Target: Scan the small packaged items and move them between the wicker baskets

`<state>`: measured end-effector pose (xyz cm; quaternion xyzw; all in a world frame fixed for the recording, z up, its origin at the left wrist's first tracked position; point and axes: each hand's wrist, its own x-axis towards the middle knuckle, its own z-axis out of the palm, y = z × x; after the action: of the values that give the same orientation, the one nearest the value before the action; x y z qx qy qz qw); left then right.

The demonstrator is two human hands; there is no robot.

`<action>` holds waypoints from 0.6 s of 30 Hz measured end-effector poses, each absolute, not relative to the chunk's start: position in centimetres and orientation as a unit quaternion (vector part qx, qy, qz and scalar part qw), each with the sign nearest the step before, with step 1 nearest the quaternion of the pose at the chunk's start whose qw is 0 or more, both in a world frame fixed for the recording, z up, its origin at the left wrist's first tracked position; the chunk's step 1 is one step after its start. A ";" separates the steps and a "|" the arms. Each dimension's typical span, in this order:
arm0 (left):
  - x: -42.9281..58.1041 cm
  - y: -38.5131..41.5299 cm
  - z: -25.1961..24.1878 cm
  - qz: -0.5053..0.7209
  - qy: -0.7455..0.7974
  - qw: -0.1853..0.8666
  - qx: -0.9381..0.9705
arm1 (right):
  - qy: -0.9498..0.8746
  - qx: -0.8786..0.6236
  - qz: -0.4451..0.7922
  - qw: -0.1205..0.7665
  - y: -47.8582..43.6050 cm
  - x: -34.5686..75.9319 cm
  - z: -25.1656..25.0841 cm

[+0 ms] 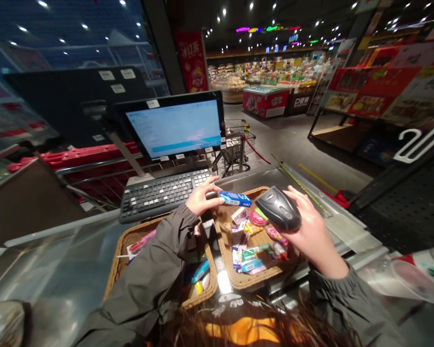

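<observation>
Place: I read this, through the head camera, as a shop, most likely a supermarket, viewed from its checkout; hours are counted about the view's centre.
Checkout counter point(75, 241): metal-topped, at eight o'clock.
Monitor point(175, 127): lit, at ten o'clock, with a keyboard point(159, 195) below it.
Scanner point(279, 208): black, handheld, of the barcode type, at four o'clock.
Wicker basket point(251, 282): small packaged goods inside, at five o'clock.
Shopping cart point(235, 129): wire, at one o'clock.
Chest freezer point(265, 103): red, glass-topped, beyond the cart.
Sales floor: I see heaped goods point(275, 70) and lit signs point(271, 29) at one o'clock.
Display rack point(386, 84): boxed goods, at two o'clock.
</observation>
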<state>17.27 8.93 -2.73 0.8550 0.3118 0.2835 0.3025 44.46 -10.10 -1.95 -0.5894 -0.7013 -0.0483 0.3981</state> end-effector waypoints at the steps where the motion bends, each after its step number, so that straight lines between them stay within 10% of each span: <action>1: 16.3 8.6 -2.2 0.300 0.319 0.293 0.850 | -0.712 -0.579 -0.049 0.393 -10.1 43.7 -1.5; 18: 7.0 2.9 1.5 0.430 0.413 0.040 0.802 | -0.799 -0.486 -0.082 0.343 -10.9 33.4 0.3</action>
<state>7.03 2.89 1.47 0.8022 0.4127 0.4297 0.0396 33.40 -10.87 0.29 -0.4864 -0.7994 -0.0819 0.3431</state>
